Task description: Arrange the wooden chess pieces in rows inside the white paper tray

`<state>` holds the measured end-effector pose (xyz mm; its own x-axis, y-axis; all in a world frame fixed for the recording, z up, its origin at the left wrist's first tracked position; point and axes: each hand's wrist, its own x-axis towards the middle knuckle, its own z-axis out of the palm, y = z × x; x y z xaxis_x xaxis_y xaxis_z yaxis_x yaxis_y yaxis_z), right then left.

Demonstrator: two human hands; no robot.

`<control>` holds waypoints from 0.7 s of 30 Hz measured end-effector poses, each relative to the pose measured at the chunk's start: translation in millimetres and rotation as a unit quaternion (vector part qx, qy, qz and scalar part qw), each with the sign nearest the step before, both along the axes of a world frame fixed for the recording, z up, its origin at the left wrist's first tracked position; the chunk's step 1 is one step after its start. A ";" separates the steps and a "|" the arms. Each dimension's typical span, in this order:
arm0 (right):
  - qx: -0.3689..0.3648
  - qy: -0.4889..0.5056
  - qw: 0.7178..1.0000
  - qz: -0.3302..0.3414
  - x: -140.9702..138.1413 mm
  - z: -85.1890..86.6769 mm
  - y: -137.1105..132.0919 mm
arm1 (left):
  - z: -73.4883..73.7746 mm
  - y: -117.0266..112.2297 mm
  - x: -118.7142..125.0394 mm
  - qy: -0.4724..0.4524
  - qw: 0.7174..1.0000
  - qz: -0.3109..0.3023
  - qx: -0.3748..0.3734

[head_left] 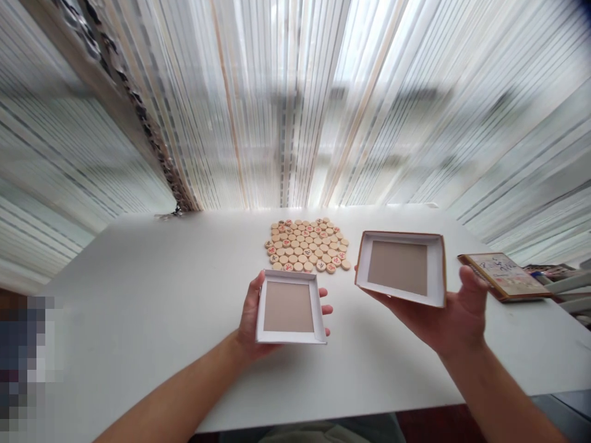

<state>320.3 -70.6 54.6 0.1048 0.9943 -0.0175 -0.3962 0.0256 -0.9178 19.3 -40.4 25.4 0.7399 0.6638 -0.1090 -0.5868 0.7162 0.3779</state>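
Observation:
My left hand grips a small white cardboard box half from below, thumb on its left edge and fingertips showing past its right side. Its hollow side with a brown-grey bottom faces me. To the right, my right hand supports a larger box half with a brown outer edge and white inner walls, its hollow side also turned to me. Nothing lies in either box half. Beyond them, many round wooden xiangqi pieces lie close together on the table, some showing red or black characters.
A flat box-like item with a printed cover lies at the right of the white table. Behind the table hangs a striped string curtain. A pale slatted thing stands at the far right edge.

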 end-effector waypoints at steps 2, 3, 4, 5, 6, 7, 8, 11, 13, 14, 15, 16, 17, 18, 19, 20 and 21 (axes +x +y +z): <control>-0.100 0.005 0.992 -0.083 12.0 -11.5 -1.2 | -0.5 0.0 0.3 0.010 1.000 0.000 -0.002; -0.144 0.004 0.983 -0.112 17.7 -17.3 -1.4 | -0.2 0.0 0.5 0.020 1.000 0.000 -0.004; -0.172 0.020 0.977 -0.124 23.1 -22.6 -1.6 | 0.4 -0.2 1.0 0.037 0.999 -0.001 -0.010; -0.185 0.040 0.974 -0.127 28.4 -27.1 -1.9 | 1.3 -0.4 1.6 0.058 0.998 0.001 -0.016; -0.187 0.047 0.972 -0.134 33.6 -30.5 -2.4 | 2.4 -0.7 2.4 0.087 0.996 0.002 -0.025; -0.184 0.052 0.971 -0.142 38.9 -32.9 -2.8 | 3.7 -1.0 3.4 0.123 0.992 0.005 -0.038; -0.177 0.053 0.971 -0.151 44.6 -34.5 -2.9 | 4.9 -1.4 4.5 0.167 0.984 0.012 -0.054; -0.162 0.047 0.968 -0.186 65.5 -35.8 2.6 | 8.4 -2.5 8.4 0.294 0.951 0.048 -0.080; -0.162 0.036 0.962 -0.215 84.7 -34.5 14.1 | 10.4 -3.4 11.0 0.333 0.938 0.040 -0.084; -0.161 0.029 0.959 -0.233 96.1 -33.0 22.3 | 11.4 -3.8 12.3 0.344 0.935 0.039 -0.084; -0.160 0.023 0.955 -0.250 108.6 -30.8 31.8 | 12.3 -4.1 13.3 0.353 0.931 0.039 -0.086; -0.159 0.016 0.950 -0.269 121.9 -27.9 42.2 | 13.2 -4.4 14.3 0.360 0.928 0.043 -0.087; -0.160 0.008 0.945 -0.286 135.7 -24.4 52.9 | 14.0 -4.7 15.0 0.365 0.926 0.047 -0.088; -0.160 0.000 0.940 -0.300 149.9 -20.3 63.6 | 14.7 -4.9 15.7 0.369 0.924 0.054 -0.089; -0.163 -0.008 0.936 -0.313 164.1 -16.0 73.9 | 15.3 -5.0 16.2 0.372 0.922 0.061 -0.089; -0.165 -0.015 0.932 -0.323 177.8 -11.6 83.3 | 15.8 -5.1 16.6 0.375 0.921 0.067 -0.088; -0.168 -0.023 0.928 -0.332 190.8 -7.4 91.8 | 16.3 -5.1 16.9 0.377 0.919 0.072 -0.088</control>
<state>511.1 21.2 47.2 0.7004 0.6498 -0.2954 -0.3561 -0.0405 -0.9336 36.1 -45.5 41.7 0.3157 0.6728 -0.6691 -0.2996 0.7398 0.6025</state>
